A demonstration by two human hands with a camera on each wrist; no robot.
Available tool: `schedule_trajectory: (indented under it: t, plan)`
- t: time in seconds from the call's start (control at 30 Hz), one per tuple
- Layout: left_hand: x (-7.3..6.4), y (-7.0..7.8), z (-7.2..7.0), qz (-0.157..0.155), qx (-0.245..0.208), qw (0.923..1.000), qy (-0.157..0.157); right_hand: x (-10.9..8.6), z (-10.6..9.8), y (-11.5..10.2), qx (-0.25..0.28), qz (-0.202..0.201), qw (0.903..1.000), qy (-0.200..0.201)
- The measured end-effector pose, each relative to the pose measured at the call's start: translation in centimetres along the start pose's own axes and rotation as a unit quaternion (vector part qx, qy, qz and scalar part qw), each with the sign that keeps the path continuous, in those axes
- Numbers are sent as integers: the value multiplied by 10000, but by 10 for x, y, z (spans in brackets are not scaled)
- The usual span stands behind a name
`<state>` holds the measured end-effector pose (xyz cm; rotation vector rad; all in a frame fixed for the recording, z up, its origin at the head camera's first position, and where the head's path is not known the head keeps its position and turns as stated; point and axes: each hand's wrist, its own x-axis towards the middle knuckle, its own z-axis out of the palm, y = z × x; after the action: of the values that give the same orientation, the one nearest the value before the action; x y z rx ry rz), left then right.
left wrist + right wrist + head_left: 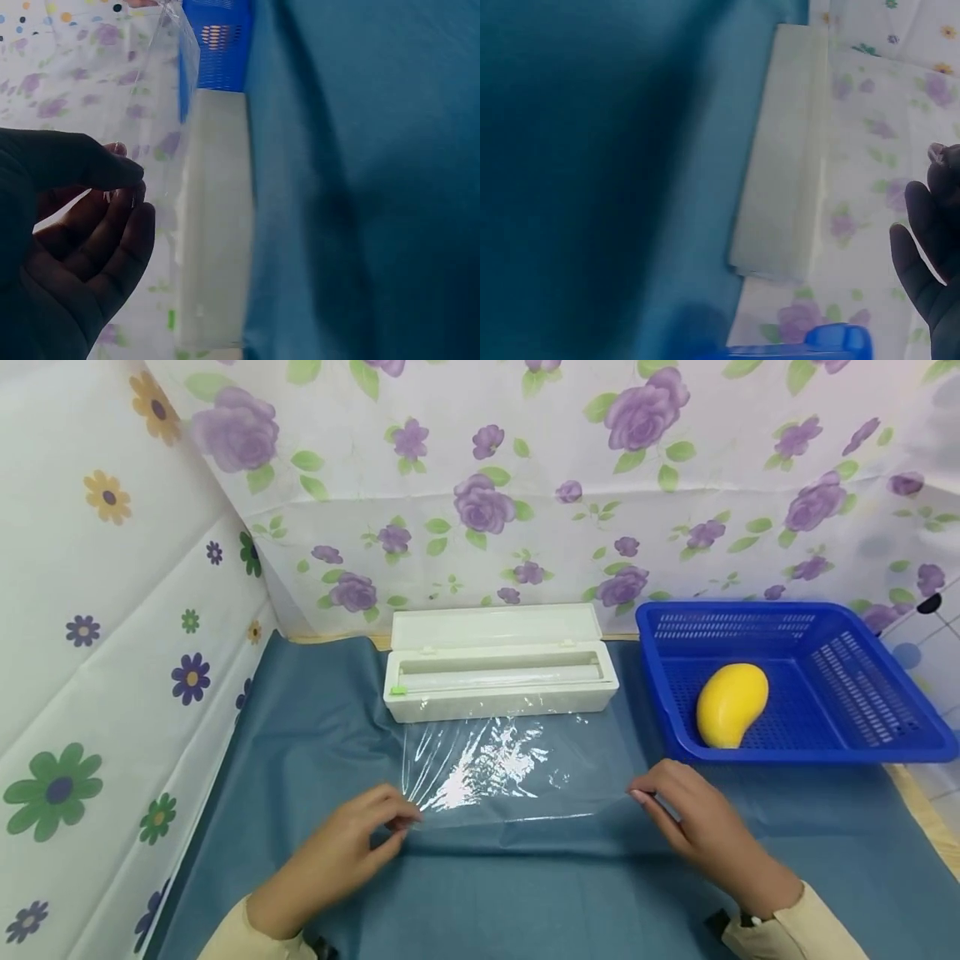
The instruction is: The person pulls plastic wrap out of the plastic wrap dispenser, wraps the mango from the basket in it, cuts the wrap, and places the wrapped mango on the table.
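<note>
I see the left hand and the right hand each pinching a corner of shiny clear wrap stretching from a white box.

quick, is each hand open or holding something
Left hand: closed, pinching the clear film at its near left corner.
Right hand: closed, pinching its near right corner.

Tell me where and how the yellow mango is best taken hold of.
Probably across its rounded middle, from above and slightly right: the yellow mango lies inside the blue basket, whose walls surround it, nearer the left side, with more room on its right.
</note>
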<state>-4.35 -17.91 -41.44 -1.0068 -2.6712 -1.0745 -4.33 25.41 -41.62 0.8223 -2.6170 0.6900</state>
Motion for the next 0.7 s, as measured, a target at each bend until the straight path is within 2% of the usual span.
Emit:
schedule_trajectory:
  t: [0.17,0.27,0.43,0.7]
  plan:
    - [1,-8,9,-90,44,9993,-361,-6,16,8,-92,-169,9997,-142]
    - [2,-13,14,-128,141,9987,-469,-8,24,13,-190,-379,9988,-237]
    - [1,-16,24,-378,417,9964,-641,-12,32,18,-366,-535,9968,-460]
    - [-1,-18,38,-199,979,9935,-539,-19,38,24,-460,-530,9937,-874]
